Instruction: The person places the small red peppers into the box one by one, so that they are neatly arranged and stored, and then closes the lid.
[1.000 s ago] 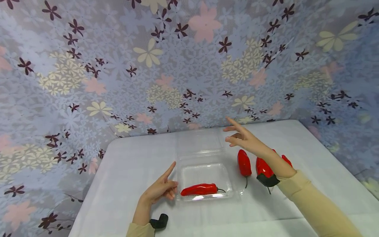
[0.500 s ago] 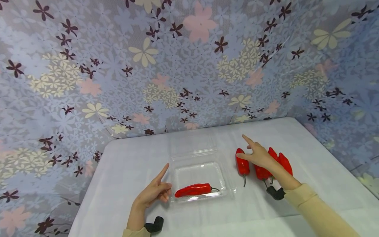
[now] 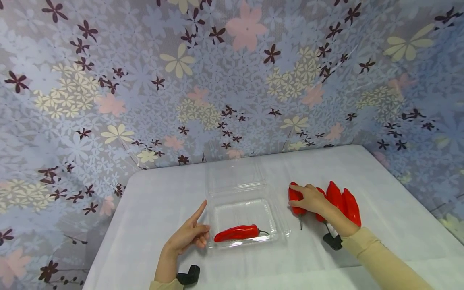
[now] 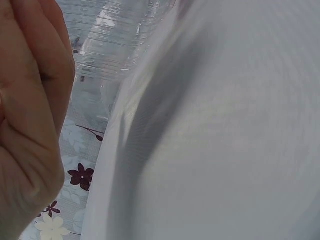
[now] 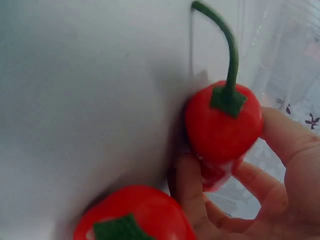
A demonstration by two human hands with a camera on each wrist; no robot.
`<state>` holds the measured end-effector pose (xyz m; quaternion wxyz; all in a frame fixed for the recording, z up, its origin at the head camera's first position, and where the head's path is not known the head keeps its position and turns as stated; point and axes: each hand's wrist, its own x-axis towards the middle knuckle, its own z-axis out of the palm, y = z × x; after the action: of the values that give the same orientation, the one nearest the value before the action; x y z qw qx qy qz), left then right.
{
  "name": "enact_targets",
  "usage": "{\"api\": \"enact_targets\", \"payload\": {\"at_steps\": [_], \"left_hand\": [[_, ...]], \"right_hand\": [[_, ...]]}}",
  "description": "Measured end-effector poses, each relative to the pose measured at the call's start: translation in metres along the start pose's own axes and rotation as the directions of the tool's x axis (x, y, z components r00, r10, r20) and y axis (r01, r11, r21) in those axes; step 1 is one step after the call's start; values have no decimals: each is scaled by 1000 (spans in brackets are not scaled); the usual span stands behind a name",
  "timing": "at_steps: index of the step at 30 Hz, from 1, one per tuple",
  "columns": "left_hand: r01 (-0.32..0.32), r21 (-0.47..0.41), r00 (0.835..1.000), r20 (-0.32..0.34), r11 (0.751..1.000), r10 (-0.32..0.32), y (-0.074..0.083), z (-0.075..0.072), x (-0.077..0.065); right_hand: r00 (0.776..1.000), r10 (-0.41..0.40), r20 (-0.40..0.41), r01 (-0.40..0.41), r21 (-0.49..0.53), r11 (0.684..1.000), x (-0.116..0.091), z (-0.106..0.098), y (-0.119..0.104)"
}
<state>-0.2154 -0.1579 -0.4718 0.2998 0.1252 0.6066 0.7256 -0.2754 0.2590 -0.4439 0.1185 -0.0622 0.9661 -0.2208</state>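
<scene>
In the head view a hinged clear plastic box [image 3: 242,209] lies on the table with its lid [image 3: 235,173] folded back. One red chili pepper [image 3: 237,233] lies inside along the near wall. My left hand [image 3: 188,233] is at the box's left edge, index finger straight, other fingers bent; whether it pinches the rim cannot be told. To the right of the box, my right hand [image 3: 313,199] grips another red chili pepper [image 3: 298,210]. The right wrist view shows thumb and fingers on either side of this pepper [image 5: 222,122], its green stem pointing away.
Several more red peppers [image 3: 351,207] lie right of my right hand, partly behind it; a nearby one [image 5: 135,212] shows in the right wrist view. A white cloth covers the table [image 3: 152,209]. Behind it hangs a flower-patterned curtain [image 3: 232,80].
My right hand has come down and back from beyond the peppers and has taken hold of the one nearest the box. The left hand has stayed beside the box.
</scene>
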Motion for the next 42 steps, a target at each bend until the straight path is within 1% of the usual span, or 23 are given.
{"api": "enact_targets", "payload": {"at_steps": [3,6,9,12,16,18,21,26,28,29,31,35,39,42], "left_hand": [[-11,1,1000,6,1000,11,0,-1,-1],[-14,3,1000,9,1000,14,0,-2,-2],[-15,3,1000,13,1000,15,0,-3,-3],[-20,-1,1000,20,1000,20,-1,-5,-5],[-20,-4,1000,20,1000,20,-2,-8,-7],[-12,-4,1000,14,1000,12,-2,-9,-9],[2,6,1000,7,1000,-2,-2,-11,-10],[17,44,1000,9,999,-18,-1,-14,-10],[19,58,1000,10,998,-20,0,-15,-10],[22,62,1000,8,998,-23,0,-16,-9],[28,68,1000,6,997,-29,1,-17,-9],[46,76,999,0,996,-46,2,-18,-9],[55,85,998,6,995,-56,3,-19,-11],[50,87,998,25,995,-52,3,-20,-11]], "right_hand": [[1000,-2,13,2,5,1000,-1,1,0],[1000,-11,18,11,36,999,-1,1,1],[999,-40,0,40,79,996,0,-1,4],[998,-55,-21,57,140,988,-1,-10,3],[997,-59,-58,72,252,965,-3,-25,-5],[995,-63,-80,85,311,947,-3,-32,-10],[992,-72,-108,110,407,907,-3,-40,-21],[983,-125,-134,176,502,847,-1,-53,-43],[982,-145,-124,189,539,821,-1,-58,-52],[981,-156,-114,193,566,801,-1,-60,-57],[979,-178,-99,201,602,773,-2,-64,-65],[965,-250,-76,238,655,717,-5,-69,-81],[942,-332,-46,276,671,688,-4,-68,-94],[923,-384,-7,286,678,677,-1,-64,-103]]}}
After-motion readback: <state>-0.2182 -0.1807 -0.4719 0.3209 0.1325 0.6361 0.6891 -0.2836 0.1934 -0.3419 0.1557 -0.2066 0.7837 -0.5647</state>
